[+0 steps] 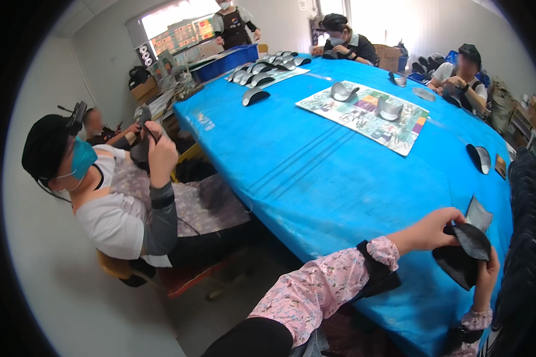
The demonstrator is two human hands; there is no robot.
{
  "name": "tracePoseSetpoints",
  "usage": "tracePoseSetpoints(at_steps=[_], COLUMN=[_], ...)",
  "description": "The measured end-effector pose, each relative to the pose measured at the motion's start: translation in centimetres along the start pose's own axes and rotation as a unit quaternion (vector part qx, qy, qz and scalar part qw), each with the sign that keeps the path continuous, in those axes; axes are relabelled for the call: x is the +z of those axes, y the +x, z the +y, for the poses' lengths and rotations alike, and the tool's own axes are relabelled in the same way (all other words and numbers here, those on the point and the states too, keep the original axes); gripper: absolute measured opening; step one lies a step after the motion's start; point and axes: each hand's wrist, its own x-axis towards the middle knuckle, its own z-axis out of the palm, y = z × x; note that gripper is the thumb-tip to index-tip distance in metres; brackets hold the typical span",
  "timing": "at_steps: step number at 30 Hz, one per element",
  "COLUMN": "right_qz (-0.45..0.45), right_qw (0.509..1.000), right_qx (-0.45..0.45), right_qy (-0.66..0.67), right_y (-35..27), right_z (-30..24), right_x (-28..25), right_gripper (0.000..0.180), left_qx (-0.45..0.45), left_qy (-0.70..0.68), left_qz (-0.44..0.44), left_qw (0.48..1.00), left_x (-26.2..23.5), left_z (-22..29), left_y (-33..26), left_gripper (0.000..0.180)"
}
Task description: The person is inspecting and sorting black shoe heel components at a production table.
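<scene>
Over the right end of the table I hold a dark, curved cap brim (458, 266) in both hands. A greyer, shiny curved layer (474, 240) lies against its upper part; whether it is a separate piece I cannot tell. My left hand (438, 229) is closed on the upper left edge, thumb and fingers pinching. At the lower right edge my right hand (487, 275) grips the brim, its fingers partly hidden behind it. Just beyond the brim sits a silvery curved piece (479, 214). Farther off, a black and silver brim (478, 159) rests on the blue-covered table (339, 196).
A printed board (399, 138) carries two silver brims. Many more brims (261, 77) stand near a blue bin (229, 62) at the far left. A long row of nested black pieces (521, 238) runs along my right. Co-workers sit around the table, one close at left (113, 202).
</scene>
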Motion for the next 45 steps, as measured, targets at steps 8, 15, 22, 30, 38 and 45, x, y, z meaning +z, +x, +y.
tracePoseSetpoints(at_steps=[8, 15, 22, 30, 38, 45], right_qz=[0.005, 0.022, -0.098, -0.062, -0.057, -0.08], right_qw=[0.981, 0.979, 0.992, 0.997, 0.978, 0.995], right_qx=[-0.063, -0.105, -0.015, -0.012, -0.118, 0.038], right_qy=[-0.184, -0.173, -0.083, -0.043, -0.161, 0.035], right_y=[-1.0, -0.7, -0.3, -0.6, -1.1, -0.9], right_z=[-4.7, -5.3, -5.7, -4.4, -5.0, -5.0], right_x=[2.4, 3.5, 1.3, 2.1, 3.7, 3.4], right_gripper=[0.014, 0.014, 0.017, 0.018, 0.011, 0.022], left_qx=[0.007, 0.013, -0.12, -0.022, -0.014, -0.069], left_qy=[0.136, 0.167, -0.01, 0.052, 0.141, -0.016], left_qz=[-0.007, 0.0, -0.093, -0.024, -0.05, -0.062], left_qw=[0.991, 0.986, 0.988, 0.998, 0.989, 0.996], left_x=[0.5, 0.1, -1.5, 0.4, 0.2, -0.3], left_z=[2.5, 1.6, 3.5, 2.0, 2.7, 2.3], left_y=[-0.8, -0.6, -0.8, -0.5, -1.0, -0.8], left_gripper=[0.021, 0.016, 0.012, 0.014, 0.011, 0.017])
